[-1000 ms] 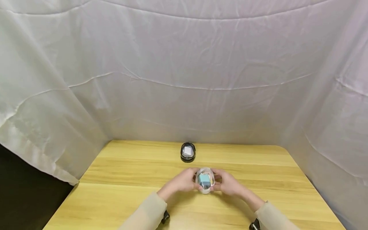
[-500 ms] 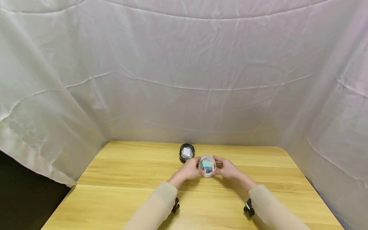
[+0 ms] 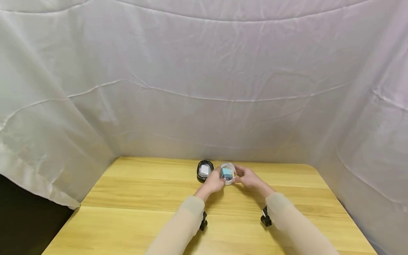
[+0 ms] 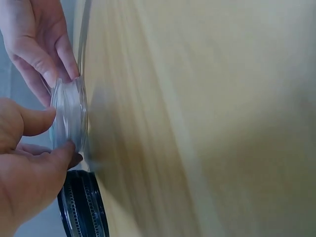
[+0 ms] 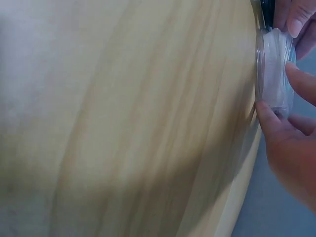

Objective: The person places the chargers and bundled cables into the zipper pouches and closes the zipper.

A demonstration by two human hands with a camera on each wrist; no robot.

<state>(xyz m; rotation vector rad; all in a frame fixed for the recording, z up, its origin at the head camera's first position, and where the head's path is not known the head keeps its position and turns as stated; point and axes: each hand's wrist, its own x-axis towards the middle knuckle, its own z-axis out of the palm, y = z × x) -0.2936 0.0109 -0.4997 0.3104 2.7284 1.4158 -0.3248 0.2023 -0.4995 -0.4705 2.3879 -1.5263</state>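
Both of my hands hold a clear, rounded plastic container with a teal and dark blue block inside. My left hand grips its left side and my right hand its right, thumbs and fingers pinching the wall. In the left wrist view the container's side looks whitish and layered, down at the tabletop; I cannot tell whether it touches. Just left of it stands a similar black-rimmed container holding a white square piece. My left fingertips lie between the two containers.
The light wooden table ends at the back against a grey-white cloth, which also hangs on both sides. Something dark lies beyond the table's left edge. Small black devices sit at both wrists.
Both hands have carried the clear container away from me toward the back of the table. It now stands beside the black-rimmed one, which has stayed in place.
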